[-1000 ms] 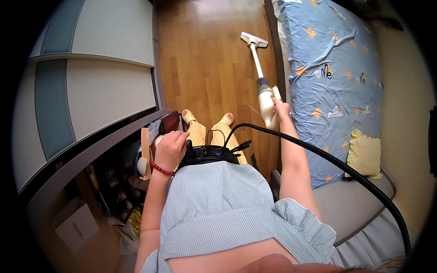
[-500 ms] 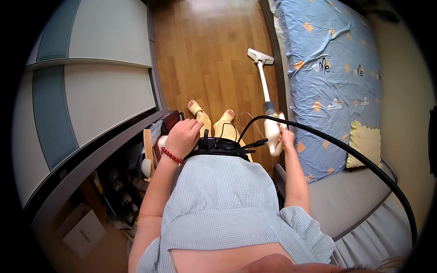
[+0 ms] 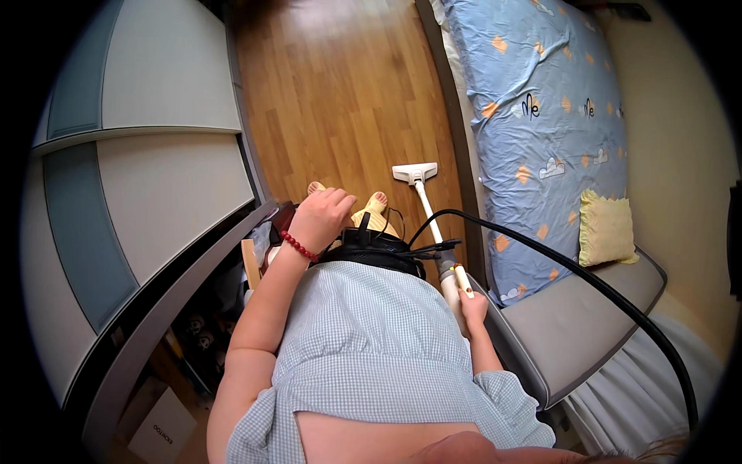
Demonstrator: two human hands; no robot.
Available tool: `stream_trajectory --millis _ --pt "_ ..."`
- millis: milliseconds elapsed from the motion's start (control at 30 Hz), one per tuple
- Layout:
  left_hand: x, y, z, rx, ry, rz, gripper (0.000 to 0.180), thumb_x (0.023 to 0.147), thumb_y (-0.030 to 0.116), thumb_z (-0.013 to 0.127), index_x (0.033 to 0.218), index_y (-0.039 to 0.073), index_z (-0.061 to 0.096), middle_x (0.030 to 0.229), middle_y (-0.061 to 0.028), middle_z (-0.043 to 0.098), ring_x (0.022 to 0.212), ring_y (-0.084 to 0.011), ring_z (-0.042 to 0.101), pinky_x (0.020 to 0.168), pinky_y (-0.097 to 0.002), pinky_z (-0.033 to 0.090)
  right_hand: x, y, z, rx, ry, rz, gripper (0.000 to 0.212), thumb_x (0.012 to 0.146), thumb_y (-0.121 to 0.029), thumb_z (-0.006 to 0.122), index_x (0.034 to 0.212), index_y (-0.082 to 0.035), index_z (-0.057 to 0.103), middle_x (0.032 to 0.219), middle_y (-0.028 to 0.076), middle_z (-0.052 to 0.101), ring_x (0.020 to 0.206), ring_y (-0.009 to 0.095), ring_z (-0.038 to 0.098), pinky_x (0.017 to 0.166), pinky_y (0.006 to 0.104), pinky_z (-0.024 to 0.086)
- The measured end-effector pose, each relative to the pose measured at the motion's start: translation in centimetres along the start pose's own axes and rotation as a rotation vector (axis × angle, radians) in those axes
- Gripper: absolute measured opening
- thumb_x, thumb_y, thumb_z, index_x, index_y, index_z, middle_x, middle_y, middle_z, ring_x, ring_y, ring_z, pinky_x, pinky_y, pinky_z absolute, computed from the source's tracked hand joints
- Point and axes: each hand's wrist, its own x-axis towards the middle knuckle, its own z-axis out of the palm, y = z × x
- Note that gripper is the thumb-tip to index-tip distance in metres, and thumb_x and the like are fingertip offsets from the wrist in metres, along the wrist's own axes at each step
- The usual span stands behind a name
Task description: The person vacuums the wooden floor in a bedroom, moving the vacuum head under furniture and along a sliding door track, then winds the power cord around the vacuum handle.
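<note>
A white stick vacuum cleaner (image 3: 452, 297) is held by its handle in my right hand (image 3: 474, 307), whose fingers wrap round the grip beside the bed. Its pale tube (image 3: 427, 210) slants forward to a wide white floor head (image 3: 415, 172), flat on the floor. My left hand (image 3: 320, 219), with a red bead bracelet (image 3: 297, 246) at the wrist, hovers in front of my waist. Its fingers are loosely bent and hold nothing that I can see. Below it sits a black pouch (image 3: 369, 251) with cables at my waist; part of the vacuum body is hidden by my clothing.
The bed (image 3: 533, 155) with a blue patterned cover runs along the right, bearing a yellow pillow (image 3: 605, 228). A grey padded bench (image 3: 587, 325) adjoins it. White wardrobe doors (image 3: 174, 69) line the left. A thick black cable (image 3: 556, 267) arcs across the right side.
My right hand has drawn the vacuum cleaner back toward my body, its floor head sliding nearer along the floor. My left hand has lifted slightly and moved right. The view has shifted a little.
</note>
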Motion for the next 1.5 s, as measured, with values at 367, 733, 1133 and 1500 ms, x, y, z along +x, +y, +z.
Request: stream_trajectory --millis 367,733,1133,1500 --pt "-3.4 -2.9 -2.8 -0.012 0.027 -0.177 0.014 0.068 0.006 0.056 0.083 0.005 0.055 0.072 -0.0067 0.053 0.069 -0.0207 0.053 0.063 -0.0294 0.043 8.6 -7.6 -0.2 -0.162 0.121 -0.378 0.042 0.064 -0.039 0.063 0.067 0.003 0.060 0.064 0.023 0.056 0.063 0.037 0.057 0.056 0.0434 0.045" --pt "-8.2 -4.3 -6.0 0.054 0.101 -0.415 0.012 0.071 0.005 0.055 0.082 0.004 0.055 0.073 -0.0067 0.055 0.071 -0.0209 0.054 0.061 -0.0305 0.043 18.5 -35.3 3.2 0.397 -0.020 -0.412 0.031 0.067 -0.029 0.060 0.066 0.002 0.062 0.047 0.008 0.054 0.040 0.015 0.054 0.043 0.0294 0.044" --pt "-10.8 -7.6 -8.9 0.081 0.110 -0.504 0.013 0.071 0.002 0.054 0.083 0.003 0.056 0.075 -0.0093 0.056 0.069 -0.0246 0.054 0.061 -0.0318 0.044 17.2 -50.3 7.4 0.449 0.040 -0.649 0.045 0.065 -0.024 0.056 0.108 -0.010 0.052 0.083 0.015 0.060 0.072 0.027 0.058 0.065 0.0365 0.047" --pt "-3.4 -14.3 -8.4 0.006 0.052 -0.462 0.011 0.072 0.003 0.053 0.082 0.004 0.056 0.073 -0.0079 0.056 0.069 -0.0241 0.054 0.062 -0.0331 0.044 17.6 -52.9 3.4 -0.088 -0.030 -0.889 0.052 0.063 -0.035 0.055 0.112 -0.020 0.052 0.087 0.017 0.060 0.079 0.030 0.059 0.073 0.0391 0.047"
